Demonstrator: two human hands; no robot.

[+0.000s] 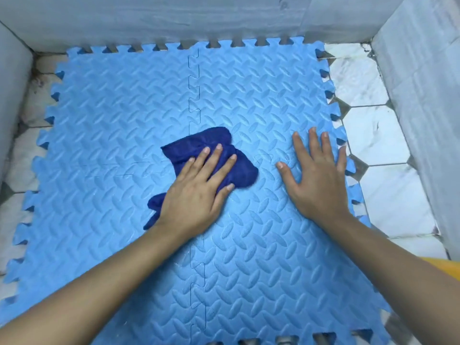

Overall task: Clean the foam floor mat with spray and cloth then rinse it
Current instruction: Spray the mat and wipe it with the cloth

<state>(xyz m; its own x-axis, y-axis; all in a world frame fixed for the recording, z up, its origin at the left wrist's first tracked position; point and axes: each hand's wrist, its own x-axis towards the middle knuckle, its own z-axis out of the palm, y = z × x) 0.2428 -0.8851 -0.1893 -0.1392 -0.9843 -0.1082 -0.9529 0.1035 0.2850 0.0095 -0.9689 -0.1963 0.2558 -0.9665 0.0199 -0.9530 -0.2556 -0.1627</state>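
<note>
Flat, straight-fingered, left hand [191,195] presses crumpled cloth [239,168]; right hand [316,180] presses embossed foam mat [112,120].

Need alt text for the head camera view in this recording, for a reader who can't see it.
A person's left hand presses a crumpled dark blue cloth flat against a light blue interlocking foam floor mat, while the right hand rests open, fingers spread, on the mat near its right edge. The mat lies on white marble-pattern floor tiles between pale grey walls.
</note>
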